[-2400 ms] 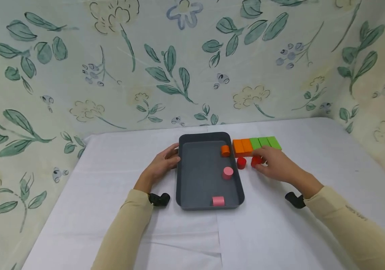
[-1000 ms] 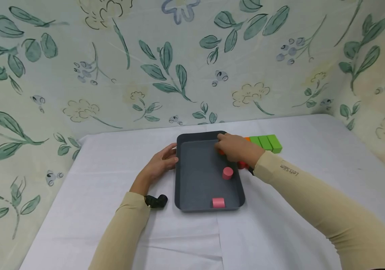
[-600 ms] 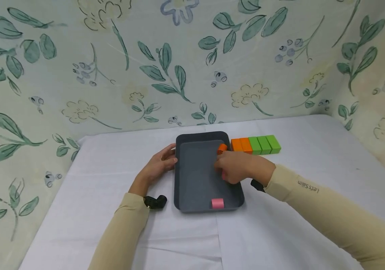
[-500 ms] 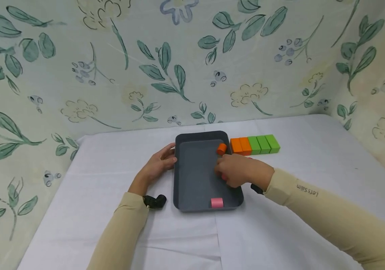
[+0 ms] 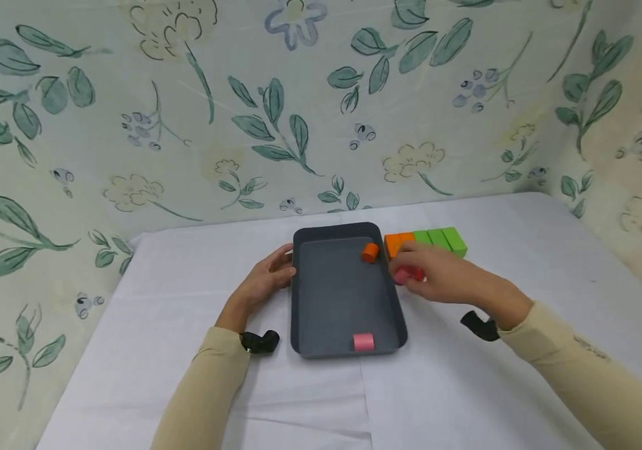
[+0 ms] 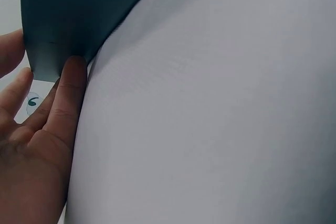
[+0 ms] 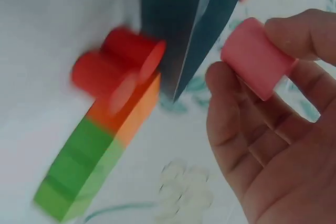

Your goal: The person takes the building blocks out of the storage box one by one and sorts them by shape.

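My right hand (image 5: 439, 272) pinches a pink cylinder block (image 7: 257, 59) between thumb and fingers, just beyond the right rim of the grey tray (image 5: 332, 300). Two red cylinder blocks (image 7: 105, 74) stand side by side in the right wrist view; in the head view the hand mostly covers them. Inside the tray, an orange cylinder block (image 5: 370, 252) leans near the upper right, and another pink cylinder (image 5: 363, 342) lies on its side by the near wall. My left hand (image 5: 267, 275) rests extended fingers (image 6: 65, 98) against the tray's left outer wall.
Orange rectangular blocks (image 5: 392, 244) and green rectangular blocks (image 5: 439, 238) form a row right of the tray's far corner. White cloth (image 5: 523, 262) covers the table, with a floral curtain (image 5: 321, 125) behind. Each wrist carries a black camera.
My right hand went from beside the red cylinders to the orange cylinder in the tray, leaving it tilted. It then lifted the upright pink cylinder out rightward. My left hand stayed at the tray.
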Demonstrator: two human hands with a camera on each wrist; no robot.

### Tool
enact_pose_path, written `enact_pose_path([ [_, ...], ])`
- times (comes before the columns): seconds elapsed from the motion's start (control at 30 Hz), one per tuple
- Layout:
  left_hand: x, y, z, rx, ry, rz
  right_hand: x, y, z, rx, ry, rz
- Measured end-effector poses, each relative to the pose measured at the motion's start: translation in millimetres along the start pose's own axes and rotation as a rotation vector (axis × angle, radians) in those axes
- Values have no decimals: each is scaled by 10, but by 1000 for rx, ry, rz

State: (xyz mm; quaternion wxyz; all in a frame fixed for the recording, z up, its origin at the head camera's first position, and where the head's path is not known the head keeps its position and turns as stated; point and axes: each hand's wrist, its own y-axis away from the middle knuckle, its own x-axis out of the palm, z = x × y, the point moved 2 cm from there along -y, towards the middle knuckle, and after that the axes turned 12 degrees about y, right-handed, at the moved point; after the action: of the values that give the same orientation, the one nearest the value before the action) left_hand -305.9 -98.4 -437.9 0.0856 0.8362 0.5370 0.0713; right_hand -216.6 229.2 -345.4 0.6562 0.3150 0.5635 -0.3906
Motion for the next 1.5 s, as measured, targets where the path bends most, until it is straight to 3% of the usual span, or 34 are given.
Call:
enact_pose_path([
  [0.2, 45, 17, -39, 7, 17, -11, -56, 363, -443, 182, 15, -32],
  [0.37, 57, 6, -33, 4, -6, -10, 112, 462, -664, 299, -36, 13],
  [0.73, -47, 32, -2, 10, 21, -42, 429, 208, -634, 258, -10, -5],
  [1.13, 57, -8, -7, 5, 30, -12, 465, 262, -658, 345, -76, 2],
  [1.5, 41, -9, 13, 2, 35, -19, 433, 134, -550, 357, 43, -82],
])
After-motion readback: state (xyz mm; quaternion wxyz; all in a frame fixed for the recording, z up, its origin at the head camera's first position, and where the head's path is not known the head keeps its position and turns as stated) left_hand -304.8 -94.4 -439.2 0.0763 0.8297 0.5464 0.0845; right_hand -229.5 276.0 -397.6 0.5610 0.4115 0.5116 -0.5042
